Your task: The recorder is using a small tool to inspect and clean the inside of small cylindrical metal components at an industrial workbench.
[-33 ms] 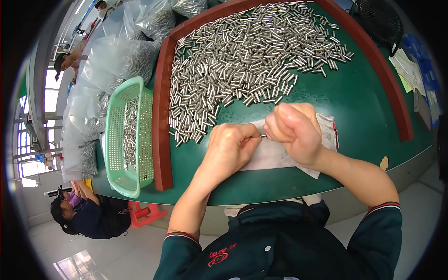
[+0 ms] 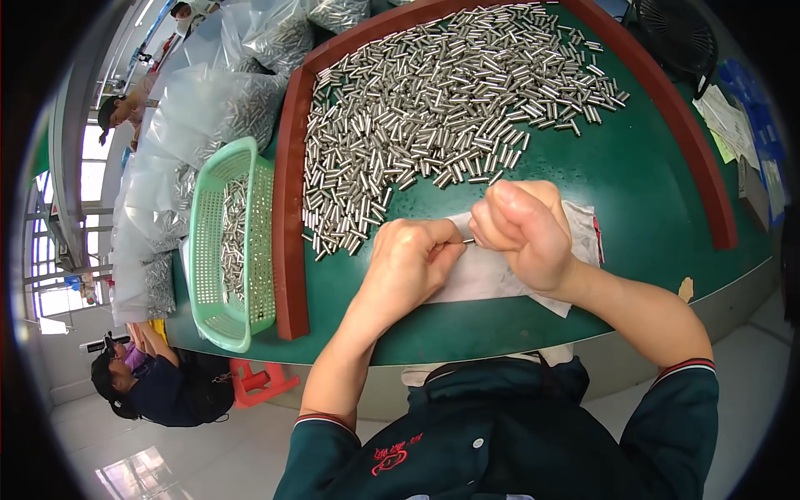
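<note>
I see a green mesh basket [image 2: 261,258] along the table's [image 2: 658,192] left edge; metal pins [image 2: 442,92] spread toward its far edge; the left hand's [image 2: 407,260] fingers pinch a slim metal rod [image 2: 469,242] over the pale cloth [image 2: 487,279], near the front edge; the right hand [image 2: 529,237] is curled tight beside it, its hold unclear to me.

Two hands [image 2: 407,265]; one pale cloth [image 2: 487,275]; one green basket [image 2: 261,217]; one red stool [image 2: 254,382]; one black fan [image 2: 677,37]; uncountable metal pins [image 2: 433,104].

The table [image 2: 621,171] is dark green, its border [image 2: 290,242] reddish brown. The pins [image 2: 425,117] are silver, the basket [image 2: 262,250] pale green, the cloth [image 2: 483,277] whitish. The dark green shirt [image 2: 525,442] has red and white stripes on the sleeves [image 2: 679,412].
</note>
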Demonstrator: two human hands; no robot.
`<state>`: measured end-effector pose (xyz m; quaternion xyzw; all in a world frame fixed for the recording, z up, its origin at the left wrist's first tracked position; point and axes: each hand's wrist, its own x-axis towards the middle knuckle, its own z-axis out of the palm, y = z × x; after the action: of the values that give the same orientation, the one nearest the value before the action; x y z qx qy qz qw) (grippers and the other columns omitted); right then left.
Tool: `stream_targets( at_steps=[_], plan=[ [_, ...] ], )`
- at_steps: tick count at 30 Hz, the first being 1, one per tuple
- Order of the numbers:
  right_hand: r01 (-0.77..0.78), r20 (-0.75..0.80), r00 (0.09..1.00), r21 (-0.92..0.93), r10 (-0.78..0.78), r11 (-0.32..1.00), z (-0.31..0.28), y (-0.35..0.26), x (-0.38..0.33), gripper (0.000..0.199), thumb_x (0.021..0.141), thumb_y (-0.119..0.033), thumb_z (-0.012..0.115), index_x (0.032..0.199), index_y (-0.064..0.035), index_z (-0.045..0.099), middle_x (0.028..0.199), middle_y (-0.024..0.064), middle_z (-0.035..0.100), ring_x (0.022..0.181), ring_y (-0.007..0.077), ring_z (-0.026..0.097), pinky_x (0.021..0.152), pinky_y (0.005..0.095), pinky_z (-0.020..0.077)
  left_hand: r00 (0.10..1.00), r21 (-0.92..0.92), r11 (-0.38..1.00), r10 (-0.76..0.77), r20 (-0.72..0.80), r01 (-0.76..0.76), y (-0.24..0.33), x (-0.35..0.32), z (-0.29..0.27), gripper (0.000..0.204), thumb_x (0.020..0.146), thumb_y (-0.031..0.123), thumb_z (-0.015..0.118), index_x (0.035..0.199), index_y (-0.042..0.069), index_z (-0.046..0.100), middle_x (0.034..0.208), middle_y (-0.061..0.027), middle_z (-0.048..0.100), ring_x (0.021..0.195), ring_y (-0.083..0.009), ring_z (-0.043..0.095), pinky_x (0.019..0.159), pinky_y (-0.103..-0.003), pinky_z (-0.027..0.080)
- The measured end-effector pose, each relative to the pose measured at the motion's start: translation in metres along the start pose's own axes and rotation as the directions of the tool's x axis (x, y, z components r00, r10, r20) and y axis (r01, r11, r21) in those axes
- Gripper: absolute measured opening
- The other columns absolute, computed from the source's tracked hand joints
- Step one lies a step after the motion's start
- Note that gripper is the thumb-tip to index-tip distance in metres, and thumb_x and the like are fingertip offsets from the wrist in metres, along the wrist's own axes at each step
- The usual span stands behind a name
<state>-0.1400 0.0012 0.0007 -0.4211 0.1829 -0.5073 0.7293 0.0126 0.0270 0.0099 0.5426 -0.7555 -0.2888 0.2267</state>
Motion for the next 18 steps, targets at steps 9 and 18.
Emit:
stream_targets(
  at_steps=[9,18],
  plan=[
    [0.052,-0.008,0.999,0.102,-0.052,0.993,-0.011,-0.011,0.000,0.043,0.088,-0.021,0.033,0.048,-0.0117,0.023,0.041,-0.0022,0.024,0.039,0.0082,0.017,0.040,0.0250,0.0173,0.997,0.064,0.995,-0.078,0.028,0.076,0.002,-0.002,-0.003,0.005,0.071,0.003,0.061,0.070,0.000,0.059,0.047,-0.0012,0.045,0.043,-0.0066,0.039,0.042,-0.023,0.034],
    [0.001,0.001,1.000,0.145,-0.001,0.989,-0.015,-0.008,-0.004,0.042,0.087,-0.018,0.038,0.049,-0.0103,0.023,0.043,-0.0034,0.024,0.042,0.0060,0.021,0.042,0.0230,0.0174,0.939,-0.949,0.032,-0.157,0.307,0.315,-0.023,0.001,-0.008,0.004,0.081,0.005,0.055,0.085,0.006,0.054,0.079,-0.0053,0.056,0.054,-0.0031,0.036,0.046,-0.016,0.028]
  ],
)
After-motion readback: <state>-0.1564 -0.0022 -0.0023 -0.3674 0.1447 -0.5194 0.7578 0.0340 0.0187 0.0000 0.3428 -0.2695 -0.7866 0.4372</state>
